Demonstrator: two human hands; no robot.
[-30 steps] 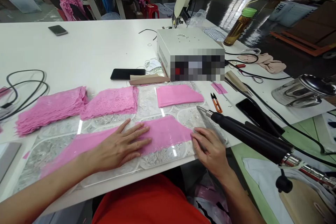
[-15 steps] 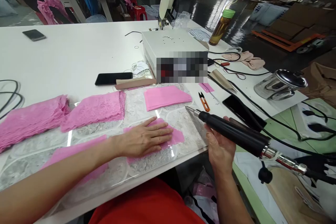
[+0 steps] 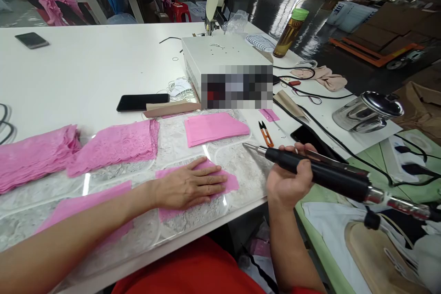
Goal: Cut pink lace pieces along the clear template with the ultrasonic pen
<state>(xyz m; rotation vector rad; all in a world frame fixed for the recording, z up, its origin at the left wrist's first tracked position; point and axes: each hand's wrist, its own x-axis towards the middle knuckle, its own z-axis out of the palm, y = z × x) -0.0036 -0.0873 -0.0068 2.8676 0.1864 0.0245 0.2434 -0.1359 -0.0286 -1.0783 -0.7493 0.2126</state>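
Note:
My left hand (image 3: 189, 186) lies flat, fingers stretched out, on a pink fabric piece (image 3: 231, 183) resting on a clear, patterned sheet (image 3: 241, 161). In my right hand (image 3: 287, 181) is a black corded handpiece (image 3: 319, 174), thumb on top and fingers wrapped around it. Its pointed metal tip (image 3: 253, 147) aims left, just right of the fabric; whether it touches the sheet I cannot tell. Another pink piece (image 3: 113, 193) sits partly under my left forearm. Beyond my left hand is a neat pile of smooth pink pieces (image 3: 215, 128). Two stacks of pink lace (image 3: 115, 147) stand to the left.
A pale metal box (image 3: 223, 50) stands at the back, with cables running right. Orange thread snips (image 3: 265, 134), a black phone (image 3: 143, 102), a lidded glass mug (image 3: 365, 111) and a tea bottle (image 3: 291, 34) lie about the table. A green surface (image 3: 320, 229) adjoins on the right.
The handpiece has turned in my right hand, and my thumb now lies over its top. My left hand stays flat on the fabric. The view has shifted slightly.

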